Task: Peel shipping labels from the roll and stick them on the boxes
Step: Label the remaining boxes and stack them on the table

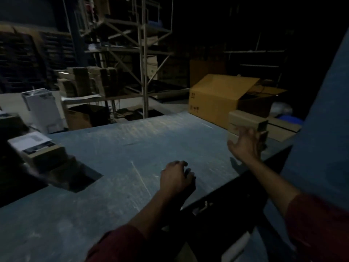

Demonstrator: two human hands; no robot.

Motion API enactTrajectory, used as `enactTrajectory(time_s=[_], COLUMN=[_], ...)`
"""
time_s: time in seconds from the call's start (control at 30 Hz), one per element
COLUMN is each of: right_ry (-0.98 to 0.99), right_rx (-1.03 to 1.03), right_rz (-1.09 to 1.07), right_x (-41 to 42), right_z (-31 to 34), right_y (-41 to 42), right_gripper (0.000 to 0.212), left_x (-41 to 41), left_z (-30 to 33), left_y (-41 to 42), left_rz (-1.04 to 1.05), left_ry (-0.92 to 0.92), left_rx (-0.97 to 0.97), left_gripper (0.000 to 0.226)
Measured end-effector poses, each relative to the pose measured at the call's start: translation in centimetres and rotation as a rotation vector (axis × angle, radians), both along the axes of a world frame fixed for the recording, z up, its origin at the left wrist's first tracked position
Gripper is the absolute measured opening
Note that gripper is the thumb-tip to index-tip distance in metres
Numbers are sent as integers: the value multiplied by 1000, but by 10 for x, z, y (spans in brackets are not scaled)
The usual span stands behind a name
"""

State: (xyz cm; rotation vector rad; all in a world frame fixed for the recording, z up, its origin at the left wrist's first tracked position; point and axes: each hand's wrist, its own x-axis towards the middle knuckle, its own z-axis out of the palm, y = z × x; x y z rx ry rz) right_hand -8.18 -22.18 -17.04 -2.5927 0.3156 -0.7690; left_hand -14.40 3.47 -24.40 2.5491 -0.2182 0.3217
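Head view: a dim storeroom is seen, with a blue-grey table [117,152] filling the middle of the frame.
Right hand [243,143]: it is raised at the table's far right edge, palm turned toward a stack of small boxes [245,120]; the fingers are spread apart and loosely bent, the thumb held out to the left. The fingertips are seen against the front face of the stack, but whether they touch it cannot be told through the blur. Nothing is clasped.
Left hand [175,176]: it is held low over the table near the front edge, knuckles up, fingers curled downward and close together. Whether anything is held beneath them cannot be told.
Small boxes: two pale cartons are stacked at the table's right edge, their long axes running from near left to far right, dark end faces turned to the right.
Large carton [213,103]: an open brown carton stands just behind the stack, one flap raised.
Labelled box [37,148]: at the table's left edge, well apart from both hands, a box with a white label on top is seen.
Sleeves: dark red sleeves are pushed up both forearms.
Background: metal shelving [141,63] with stacked cartons is seen behind the table.
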Motion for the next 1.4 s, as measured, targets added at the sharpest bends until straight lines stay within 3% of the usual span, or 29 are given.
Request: enactTrajectory(time_s=[0.1, 0.3, 0.5, 0.77, 0.87, 0.97, 1.03, 1.07, 1.17, 1.23, 1.3, 1.4], right_ry=[-48, 55, 6, -199, -238, -228, -168, -113, 86, 225, 336, 452], right_rx=[-15, 136, 268, 208, 234, 456, 670, 780, 916, 956, 967, 932], right_rz=[-92, -174, -175, -95, 7, 186, 315, 389, 584, 687, 733, 772], right_x=[21, 66, 73, 51, 28, -2, -26, -40, -80, -102, -118, -132], right_z=[24, 32, 16, 24, 27, 22, 16, 13, 6, 3, 1, -1], right_y=[-47, -89, -90, -68, -46, -16, 10, 26, 71, 102, 133, 175], right_gripper=[68, 87, 71, 57, 61, 63, 48, 40, 19, 13, 17, 27], left_x=[4, 13, 13, 8, 2, -14, -27, -32, -50, -71, -98, -131], left_z=[-19, -29, -30, -23, -18, -11, -6, -1, 16, 24, 32, 35], left_y=[-11, -6, -6, -8, -8, -2, 12, 23, 72, 107, 135, 169], left_rz=[37, 35, 28, 49, 87, 68, 36, 34, 15, 0, -1, 70], left_ry=[-64, -125, -135, -112, -101, -9, 25, 6, -112, -166, -215, -281], left_rx=[175, 155, 123, 88, -96, -640, -884, -909, -801, -796, -776, -781], left_gripper=[43, 44, 41, 39, 43, 44, 58, 69, 104, 116, 111, 78])
